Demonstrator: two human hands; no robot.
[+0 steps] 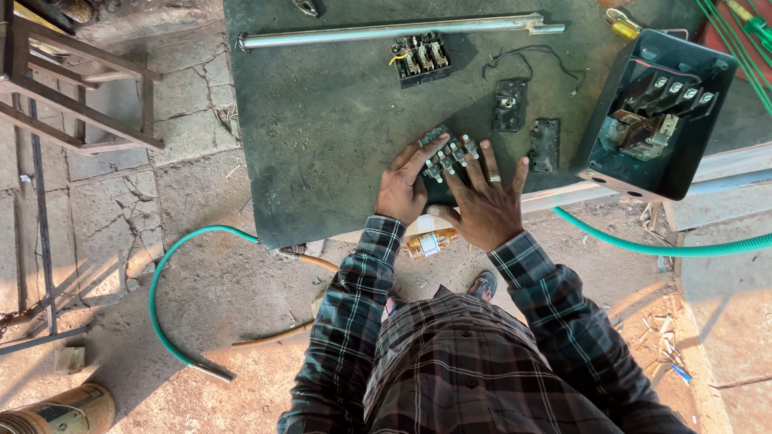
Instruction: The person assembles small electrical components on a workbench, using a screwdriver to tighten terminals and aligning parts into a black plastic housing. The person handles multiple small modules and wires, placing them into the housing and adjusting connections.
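A black terminal block with several metal contacts (pixel 450 151) lies near the front edge of a dark metal worktable (pixel 322 120). My left hand (pixel 404 186) holds its left end with fingers curled around it. My right hand (pixel 482 201), wearing a ring, lies flat with spread fingers over the block's right part. Both sleeves are dark plaid.
A long metal rod (pixel 386 32), another contact block (pixel 421 58), two small black parts (pixel 510 104) (pixel 544 145) and a wire lie on the table. An open switch box (pixel 659 112) stands at the right. A green hose (pixel 169 297) curls on the cracked floor beside a metal frame (pixel 72 80).
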